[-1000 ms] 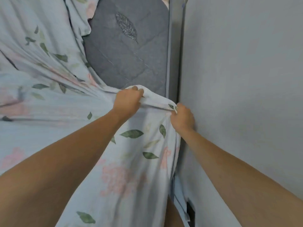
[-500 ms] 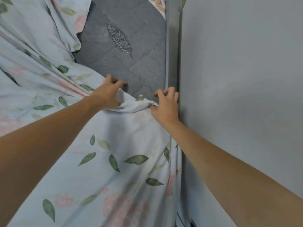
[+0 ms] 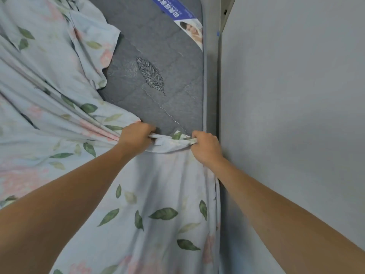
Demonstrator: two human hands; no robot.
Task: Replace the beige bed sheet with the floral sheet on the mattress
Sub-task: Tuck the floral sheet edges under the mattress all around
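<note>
Both hands now fisted, gripping floral sheet (image 3: pixel 150 194)

The floral sheet (image 3: pixel 150 194) is thin, matt woven cloth, creased and gathered into folds. The mattress (image 3: pixel 158 46) has a dark grey quilted fabric cover with a stitched leaf motif, matt and slightly textured. Its label (image 3: pixel 181 14) looks like smooth printed material. The wall (image 3: pixel 296 95) is smooth, matt and painted.

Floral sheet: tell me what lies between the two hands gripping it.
In the head view, only a bunched edge of the floral sheet spans from the left hand to the right hand, over the grey mattress.
</note>
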